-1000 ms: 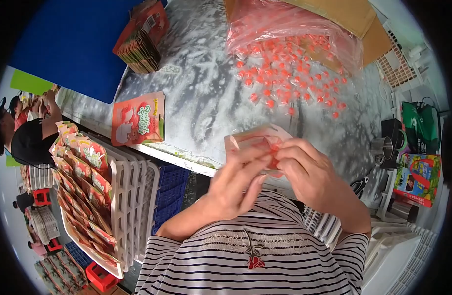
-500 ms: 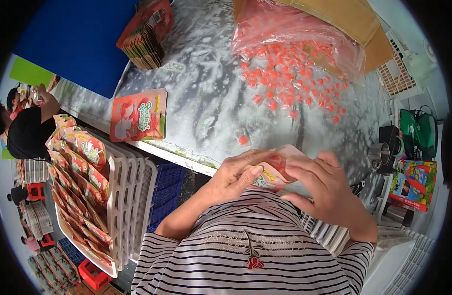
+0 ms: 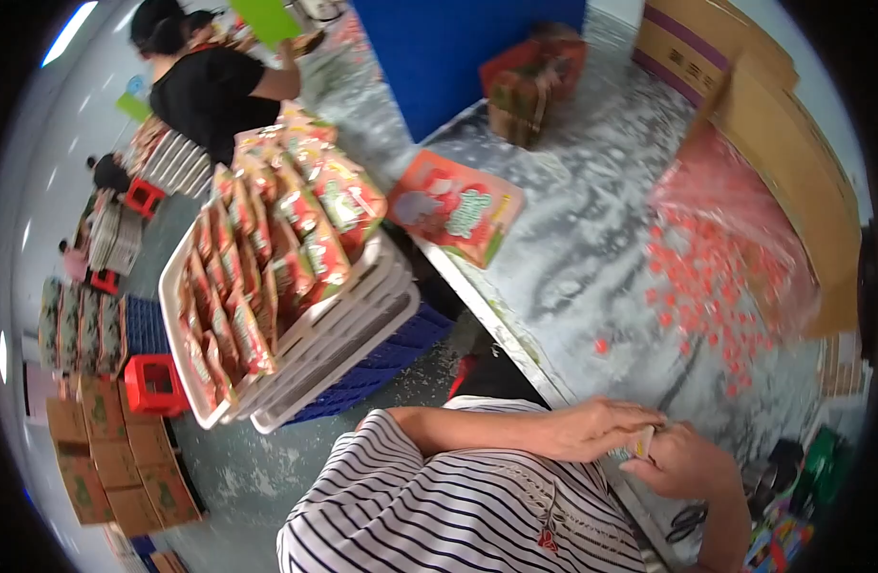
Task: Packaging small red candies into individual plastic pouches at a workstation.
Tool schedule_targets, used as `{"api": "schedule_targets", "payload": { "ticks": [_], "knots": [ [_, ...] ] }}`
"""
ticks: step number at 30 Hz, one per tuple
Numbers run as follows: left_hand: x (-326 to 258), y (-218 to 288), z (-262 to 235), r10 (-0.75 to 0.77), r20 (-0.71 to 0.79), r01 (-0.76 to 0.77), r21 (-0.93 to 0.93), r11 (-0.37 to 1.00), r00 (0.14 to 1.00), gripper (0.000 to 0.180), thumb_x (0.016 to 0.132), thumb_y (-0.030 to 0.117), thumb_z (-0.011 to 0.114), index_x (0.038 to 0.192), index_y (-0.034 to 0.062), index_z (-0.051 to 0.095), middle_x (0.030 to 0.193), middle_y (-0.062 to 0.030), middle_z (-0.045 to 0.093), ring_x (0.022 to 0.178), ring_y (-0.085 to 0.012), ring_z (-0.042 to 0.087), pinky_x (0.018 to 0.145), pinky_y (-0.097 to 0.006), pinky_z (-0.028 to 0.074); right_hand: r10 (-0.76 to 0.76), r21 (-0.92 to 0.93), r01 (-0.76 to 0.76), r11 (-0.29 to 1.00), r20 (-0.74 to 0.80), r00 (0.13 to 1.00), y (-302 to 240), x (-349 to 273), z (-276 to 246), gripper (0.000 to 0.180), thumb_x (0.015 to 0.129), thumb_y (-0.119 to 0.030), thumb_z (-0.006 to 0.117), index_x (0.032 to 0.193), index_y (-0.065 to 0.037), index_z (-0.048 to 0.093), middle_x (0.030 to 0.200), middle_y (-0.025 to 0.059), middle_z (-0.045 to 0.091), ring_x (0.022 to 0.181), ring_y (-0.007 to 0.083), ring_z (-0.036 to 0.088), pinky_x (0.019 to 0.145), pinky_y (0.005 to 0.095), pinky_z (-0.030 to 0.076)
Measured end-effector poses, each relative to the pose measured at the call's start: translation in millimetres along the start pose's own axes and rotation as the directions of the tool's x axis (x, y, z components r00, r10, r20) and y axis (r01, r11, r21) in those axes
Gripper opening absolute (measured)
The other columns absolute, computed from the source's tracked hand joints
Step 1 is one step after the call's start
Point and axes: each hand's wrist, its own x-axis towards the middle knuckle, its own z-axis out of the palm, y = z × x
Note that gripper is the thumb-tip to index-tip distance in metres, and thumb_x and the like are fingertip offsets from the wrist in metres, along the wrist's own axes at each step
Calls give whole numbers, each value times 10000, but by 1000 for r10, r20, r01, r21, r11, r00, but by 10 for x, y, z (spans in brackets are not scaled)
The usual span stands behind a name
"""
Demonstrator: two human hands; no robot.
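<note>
Close to my body at the table's edge, my left hand [image 3: 596,428] and my right hand [image 3: 685,460] are closed together round a small red and white pouch [image 3: 641,443]. Only a pale corner of it shows between the fingers; the rest is covered. Beyond them a single wrapped red candy [image 3: 601,346] lies on the marbled tabletop [image 3: 577,258]. Many more wrapped red candies [image 3: 692,310] spill from a pink plastic bag [image 3: 730,191] in an open cardboard box [image 3: 792,172]. A flat red pouch [image 3: 458,205] rests near the table edge.
A bundle of pouches [image 3: 525,100] stands beside a blue panel [image 3: 458,57]. At left, stacked white crates [image 3: 205,411] hold upright filled pouches [image 3: 267,258] above blue crates [image 3: 372,372]. Behind are a red stool [image 3: 155,385], cartons [image 3: 124,458] and a person in black [image 3: 205,100].
The view has swung left, so the table and crates appear shifted right and tilted. The pouch stays between my hands, now mostly covered by them.
</note>
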Motion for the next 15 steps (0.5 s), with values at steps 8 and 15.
{"api": "schedule_targets", "payload": {
  "ticks": [8,15],
  "knots": [
    [4,55,-74,-127,-77,119,-109,987,989,432,1026,216,391,1369,-45,420,1158,-248,603,862,-292,661,746,-333,523,-95,-49,82,995,-614,783,-254,24,-10,209,756,-117,675,823,37,551,720,191,565,758,417,569,673,469,453],
    [-32,95,-41,-297,-37,288,-153,945,954,437,1027,252,403,1369,-19,436,1107,-195,640,838,-227,662,719,-313,560,20,86,3,996,-270,963,-54,60,-131,132,813,-96,640,836,6,559,815,203,614,756,409,587,624,481,446]
  ]
}}
